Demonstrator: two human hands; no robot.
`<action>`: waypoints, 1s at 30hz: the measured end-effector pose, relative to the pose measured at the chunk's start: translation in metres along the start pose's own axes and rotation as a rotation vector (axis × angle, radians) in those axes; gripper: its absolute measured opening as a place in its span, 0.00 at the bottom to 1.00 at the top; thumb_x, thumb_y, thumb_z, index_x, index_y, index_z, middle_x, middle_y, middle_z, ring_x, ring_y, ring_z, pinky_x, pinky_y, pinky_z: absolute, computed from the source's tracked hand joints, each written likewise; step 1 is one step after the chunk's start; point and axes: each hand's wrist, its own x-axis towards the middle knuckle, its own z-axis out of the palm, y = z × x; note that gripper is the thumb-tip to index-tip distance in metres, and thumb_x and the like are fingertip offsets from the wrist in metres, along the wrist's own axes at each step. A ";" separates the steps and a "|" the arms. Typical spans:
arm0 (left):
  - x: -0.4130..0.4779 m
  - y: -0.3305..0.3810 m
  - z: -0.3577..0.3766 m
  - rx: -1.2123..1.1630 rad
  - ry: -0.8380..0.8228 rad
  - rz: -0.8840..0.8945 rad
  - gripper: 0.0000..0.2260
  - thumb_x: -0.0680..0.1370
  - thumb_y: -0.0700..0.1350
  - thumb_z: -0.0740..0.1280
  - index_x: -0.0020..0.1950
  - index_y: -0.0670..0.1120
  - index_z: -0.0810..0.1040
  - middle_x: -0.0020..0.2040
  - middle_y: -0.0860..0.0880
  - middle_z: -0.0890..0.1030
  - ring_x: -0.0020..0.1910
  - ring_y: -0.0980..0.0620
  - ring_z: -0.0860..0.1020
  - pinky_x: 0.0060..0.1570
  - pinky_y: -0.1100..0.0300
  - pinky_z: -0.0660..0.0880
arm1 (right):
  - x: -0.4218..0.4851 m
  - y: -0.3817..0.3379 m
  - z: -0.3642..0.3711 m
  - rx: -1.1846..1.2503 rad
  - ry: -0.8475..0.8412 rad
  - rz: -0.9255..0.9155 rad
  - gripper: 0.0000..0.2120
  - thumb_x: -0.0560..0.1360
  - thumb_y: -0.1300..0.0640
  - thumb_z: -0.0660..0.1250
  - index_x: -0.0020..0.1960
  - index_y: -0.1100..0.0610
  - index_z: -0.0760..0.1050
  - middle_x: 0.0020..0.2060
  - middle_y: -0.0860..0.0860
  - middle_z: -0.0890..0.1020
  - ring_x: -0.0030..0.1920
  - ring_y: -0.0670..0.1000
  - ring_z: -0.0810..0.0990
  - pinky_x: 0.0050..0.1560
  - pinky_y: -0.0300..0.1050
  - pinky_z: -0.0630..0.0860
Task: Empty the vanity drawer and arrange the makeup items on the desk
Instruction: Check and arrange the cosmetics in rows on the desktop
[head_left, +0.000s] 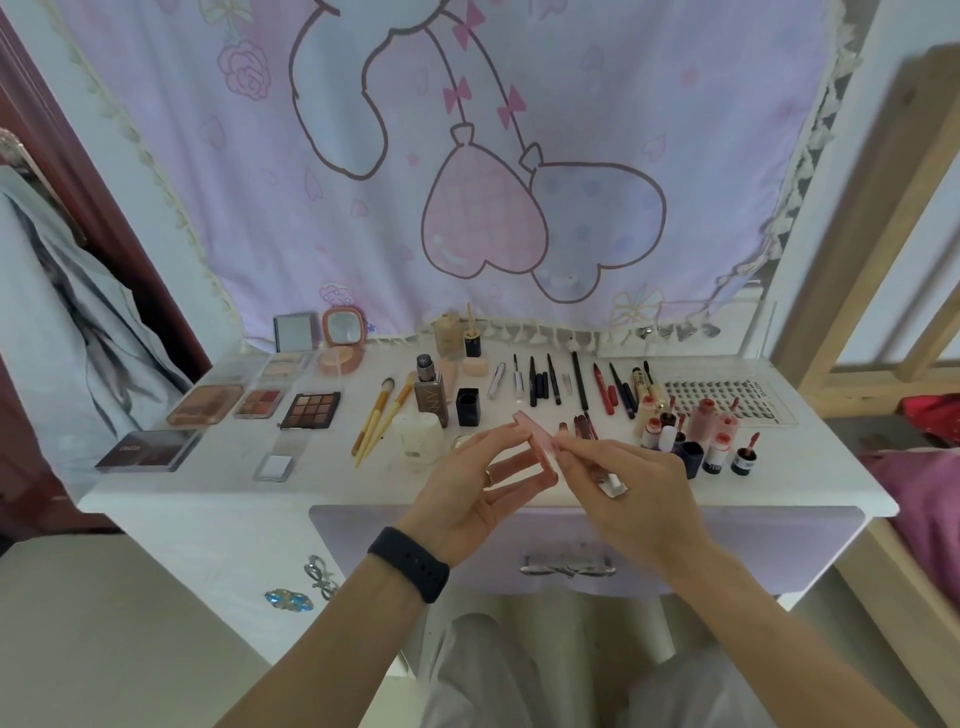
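Pinching the tube (536, 442) at both ends, my left hand (467, 493) and right hand (636, 493) held it above the front of the desk (218, 493). I judged it light, stiff and slick, safest gripped mid-body.

Beyond my left hand (467, 499) and right hand (634, 493) hangs a lilac cloth (519, 156) drawn with heart balloons and fringed along its edges. Far left of my left hand, a grey garment (62, 312) hangs against dark red wood (93, 197). Right of my right hand stands a pale wooden frame (852, 260) — red fabric (930, 410) lies behind it. A black band (410, 569) circles my left wrist — nearer me are my light trousers (493, 675).
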 end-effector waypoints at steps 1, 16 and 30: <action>0.001 0.001 0.000 0.005 -0.002 0.002 0.15 0.77 0.43 0.73 0.61 0.38 0.81 0.54 0.38 0.85 0.55 0.39 0.84 0.41 0.57 0.83 | 0.001 0.000 -0.001 0.003 -0.012 0.007 0.11 0.77 0.54 0.71 0.57 0.54 0.84 0.43 0.45 0.87 0.39 0.43 0.84 0.39 0.43 0.82; 0.008 0.004 -0.025 0.156 -0.082 -0.104 0.18 0.79 0.46 0.68 0.67 0.41 0.76 0.57 0.37 0.83 0.48 0.39 0.84 0.39 0.58 0.82 | 0.023 0.003 -0.010 -0.038 -0.116 0.254 0.07 0.78 0.56 0.70 0.53 0.53 0.85 0.39 0.41 0.85 0.42 0.42 0.82 0.45 0.34 0.78; -0.011 -0.005 -0.052 1.519 0.152 0.444 0.24 0.71 0.47 0.74 0.67 0.53 0.76 0.54 0.53 0.82 0.51 0.53 0.80 0.56 0.54 0.77 | 0.017 -0.034 0.026 -0.123 -0.294 0.207 0.06 0.78 0.54 0.70 0.51 0.51 0.86 0.37 0.42 0.85 0.36 0.42 0.80 0.43 0.40 0.79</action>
